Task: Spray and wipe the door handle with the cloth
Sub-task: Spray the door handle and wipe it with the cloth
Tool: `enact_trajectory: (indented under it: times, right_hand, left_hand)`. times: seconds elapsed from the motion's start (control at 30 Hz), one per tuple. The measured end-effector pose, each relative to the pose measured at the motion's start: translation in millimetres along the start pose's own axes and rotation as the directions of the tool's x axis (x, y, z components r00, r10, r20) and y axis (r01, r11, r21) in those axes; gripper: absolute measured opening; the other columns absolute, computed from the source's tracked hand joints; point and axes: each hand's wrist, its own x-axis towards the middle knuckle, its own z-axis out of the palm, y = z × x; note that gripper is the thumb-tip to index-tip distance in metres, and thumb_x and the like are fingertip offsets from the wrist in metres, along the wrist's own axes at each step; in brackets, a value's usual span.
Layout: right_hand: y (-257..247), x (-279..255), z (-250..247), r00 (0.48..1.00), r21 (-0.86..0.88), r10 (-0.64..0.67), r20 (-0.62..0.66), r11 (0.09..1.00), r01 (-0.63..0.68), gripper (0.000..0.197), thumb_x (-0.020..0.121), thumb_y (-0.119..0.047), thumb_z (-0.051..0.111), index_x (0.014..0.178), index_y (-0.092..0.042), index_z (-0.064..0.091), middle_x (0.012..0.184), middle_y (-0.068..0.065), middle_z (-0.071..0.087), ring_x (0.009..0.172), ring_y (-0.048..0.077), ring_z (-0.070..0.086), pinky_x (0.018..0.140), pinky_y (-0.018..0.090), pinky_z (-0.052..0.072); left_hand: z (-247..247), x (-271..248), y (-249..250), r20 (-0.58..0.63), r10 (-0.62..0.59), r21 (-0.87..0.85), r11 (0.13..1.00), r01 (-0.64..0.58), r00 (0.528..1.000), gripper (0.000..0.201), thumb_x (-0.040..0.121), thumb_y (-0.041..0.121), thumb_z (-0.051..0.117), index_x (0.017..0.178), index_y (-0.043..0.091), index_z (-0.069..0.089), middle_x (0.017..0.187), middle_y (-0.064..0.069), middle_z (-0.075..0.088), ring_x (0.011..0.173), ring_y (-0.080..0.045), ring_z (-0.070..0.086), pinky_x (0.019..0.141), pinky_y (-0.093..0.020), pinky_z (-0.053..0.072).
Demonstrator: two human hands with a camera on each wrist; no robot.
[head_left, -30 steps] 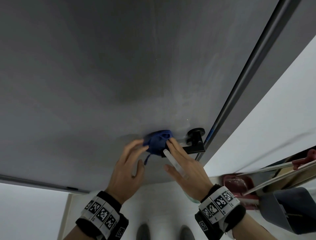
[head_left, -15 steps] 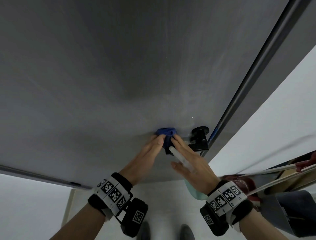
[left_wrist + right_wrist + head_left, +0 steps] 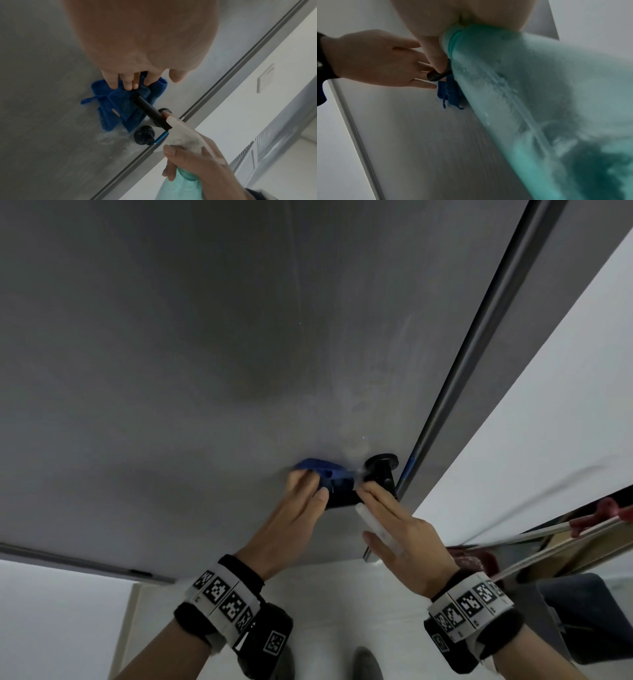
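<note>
A black lever door handle (image 3: 379, 478) sits on the grey door (image 3: 205, 371) near its right edge. A blue cloth (image 3: 327, 473) lies against the door at the lever's free end, partly behind it. My left hand (image 3: 306, 489) presses on the cloth with straight fingers (image 3: 127, 82). My right hand (image 3: 388, 510) grips a teal spray bottle (image 3: 182, 187) by its neck. Its white spray head (image 3: 181, 133) points at the lever (image 3: 149, 110), and one right fingertip touches the lever. In the right wrist view the bottle (image 3: 539, 108) fills the right side, beside the cloth (image 3: 449, 93).
A round black lock knob (image 3: 144, 135) sits below the handle, with wet spray marks (image 3: 111, 136) on the door beside it. The grey door frame (image 3: 479, 347) and a white wall (image 3: 548, 405) are to the right. A red object (image 3: 476, 559) lies low at the right.
My left hand went from hovering with curled fingers beside the bunched cloth to pressing it flat against the door. The right hand and bottle stayed by the handle.
</note>
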Motion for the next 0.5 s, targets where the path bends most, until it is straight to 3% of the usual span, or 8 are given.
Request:
enact_trajectory:
  times: [0.1, 0.2, 0.27, 0.33, 0.43, 0.5]
  right_hand:
    - [-6, 3, -3, 0.999, -0.177, 0.007, 0.039, 0.984, 0.000, 0.062, 0.094, -0.037, 0.045, 0.151, -0.033, 0.021, 0.160, -0.014, 0.017, 0.085, 0.016, 0.072, 0.063, 0.034, 0.061]
    - [-8, 6, -8, 0.996, -0.220, 0.011, 0.088, 0.975, 0.008, 0.070, 0.092, -0.035, 0.051, 0.152, -0.034, 0.015, 0.159, -0.014, 0.015, 0.070, 0.019, 0.070, 0.061, 0.038, 0.060]
    - [-12, 10, -8, 0.995, -0.238, -0.043, 0.085, 0.969, 0.062, 0.072, 0.089, -0.031, 0.056, 0.151, -0.030, 0.020, 0.160, -0.009, 0.020, 0.064, 0.021, 0.068, 0.054, 0.039, 0.059]
    - [-16, 14, -3, 0.990, -0.264, -0.075, 0.123, 0.959, 0.106, 0.067, 0.090, -0.032, 0.051, 0.151, -0.027, 0.024, 0.163, -0.006, 0.022, 0.063, 0.021, 0.067, 0.051, 0.038, 0.057]
    - [-17, 17, 6, 0.979, -0.260, -0.078, 0.189, 0.957, 0.126, 0.061, 0.093, -0.035, 0.034, 0.153, -0.029, 0.024, 0.166, -0.012, 0.011, 0.078, 0.018, 0.070, 0.056, 0.033, 0.056]
    - [-16, 20, 8, 0.976, -0.251, -0.101, 0.194, 0.956, 0.149, 0.059, 0.093, -0.034, 0.035, 0.151, -0.029, 0.028, 0.166, -0.013, 0.012, 0.084, 0.017, 0.071, 0.056, 0.033, 0.056]
  left_hand:
    - [8, 1, 0, -0.016, 0.003, 0.018, 1.000, -0.003, 1.000, 0.024, 0.110, 0.029, 0.027, 0.113, 0.017, 0.047, 0.124, 0.009, 0.039, 0.115, -0.003, 0.047, 0.105, -0.026, 0.035]
    - [5, 1, 2, -0.024, -0.018, -0.062, 0.998, 0.016, 1.000, 0.031, 0.111, 0.029, 0.027, 0.121, 0.010, 0.049, 0.129, -0.001, 0.042, 0.115, -0.011, 0.052, 0.104, -0.026, 0.038]
    - [2, 0, 2, -0.022, -0.048, -0.104, 0.993, 0.046, 0.999, 0.032, 0.110, 0.032, 0.027, 0.126, 0.016, 0.050, 0.133, 0.001, 0.044, 0.120, -0.005, 0.051, 0.107, -0.024, 0.036]
    - [-2, -1, 4, -0.014, -0.106, -0.144, 0.984, 0.103, 0.994, 0.035, 0.110, 0.036, 0.026, 0.136, 0.026, 0.047, 0.137, 0.010, 0.048, 0.128, 0.007, 0.046, 0.109, -0.017, 0.033]
    - [-11, 0, 11, 0.020, -0.195, -0.231, 0.953, 0.195, 0.981, 0.033, 0.108, 0.044, 0.024, 0.132, 0.044, 0.045, 0.131, 0.035, 0.048, 0.122, 0.028, 0.039, 0.096, 0.004, 0.026]
    - [-17, 2, 16, 0.037, -0.258, -0.291, 0.922, 0.257, 0.965, 0.037, 0.105, 0.049, 0.020, 0.135, 0.045, 0.043, 0.135, 0.034, 0.043, 0.129, 0.021, 0.036, 0.100, -0.002, 0.020]
